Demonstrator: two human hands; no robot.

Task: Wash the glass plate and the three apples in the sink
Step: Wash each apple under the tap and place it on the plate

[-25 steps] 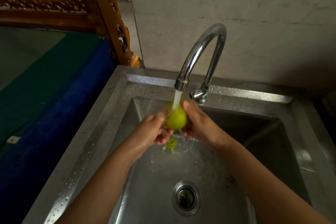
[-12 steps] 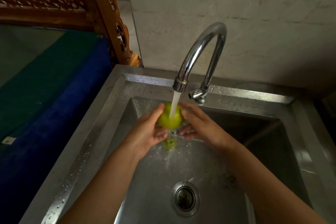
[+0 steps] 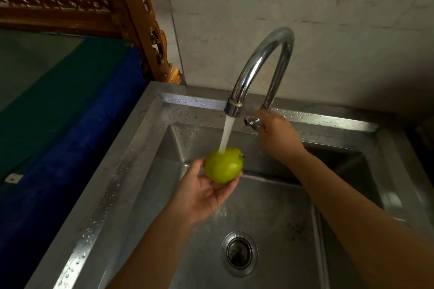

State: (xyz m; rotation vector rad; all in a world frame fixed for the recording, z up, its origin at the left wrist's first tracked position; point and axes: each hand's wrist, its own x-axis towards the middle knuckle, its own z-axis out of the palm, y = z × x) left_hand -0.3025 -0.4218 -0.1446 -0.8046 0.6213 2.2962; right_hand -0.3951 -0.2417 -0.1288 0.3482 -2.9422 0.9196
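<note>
A green apple (image 3: 223, 164) rests in the palm of my left hand (image 3: 203, 191), held over the steel sink (image 3: 131, 162) under the stream of water. The water falls from the chrome tap (image 3: 260, 63) straight onto the top of the apple. My right hand (image 3: 276, 135) is up at the back of the basin, its fingers on the small tap handle (image 3: 251, 122). No glass plate and no other apples are in view.
The drain (image 3: 239, 252) lies at the bottom of the basin, below my arms. A blue and green cloth surface (image 3: 54, 110) sits to the left of the sink, with carved wooden furniture (image 3: 150, 37) behind it. A pale wall (image 3: 305, 7) backs the tap.
My right hand has let go of the apple and moved up and right to the tap handle. The apple now lies in my left hand alone, slightly lower.
</note>
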